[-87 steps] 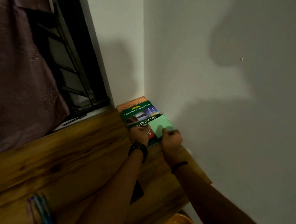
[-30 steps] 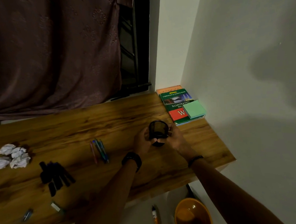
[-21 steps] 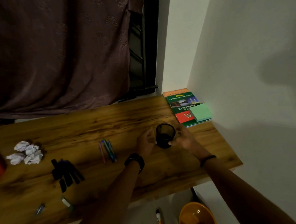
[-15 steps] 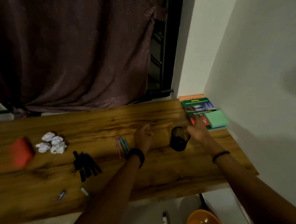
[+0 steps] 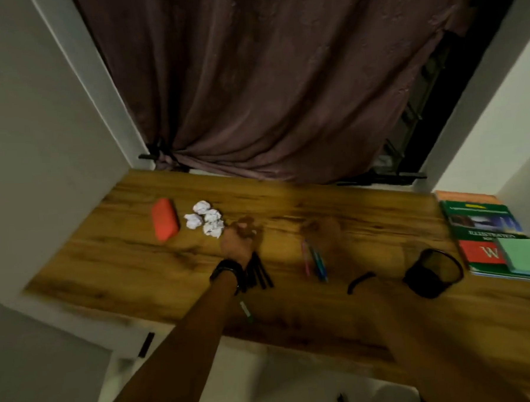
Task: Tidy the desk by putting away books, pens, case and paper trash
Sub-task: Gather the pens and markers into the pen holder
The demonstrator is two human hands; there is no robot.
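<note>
4 crumpled paper balls [image 5: 206, 222] sit mid-left on the worktop [image 5: 366, 220] beside 1 red case [image 5: 165, 223]. They're v. light, soft and squashable, so scoop several w/ a loose pinch. 3 coloured pens [image 5: 314, 259] and black markers [image 5: 260, 275], perhaps 5 (blur), are stiff, slick and apt to roll; take them mid-barrel as a bunch. 1 mesh pen cup [image 5: 431, 273]. Books [image 5: 483, 223] stacked at right, 2 covers showing. Left hand [image 5: 238, 237] is near the paper, right hand [image 5: 320, 231] over the pens. Each grip is too smeared to tell.

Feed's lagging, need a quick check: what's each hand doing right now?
Left hand: beside the paper balls, too blurred to tell.
Right hand: near the pens, too blurred to tell.
</note>
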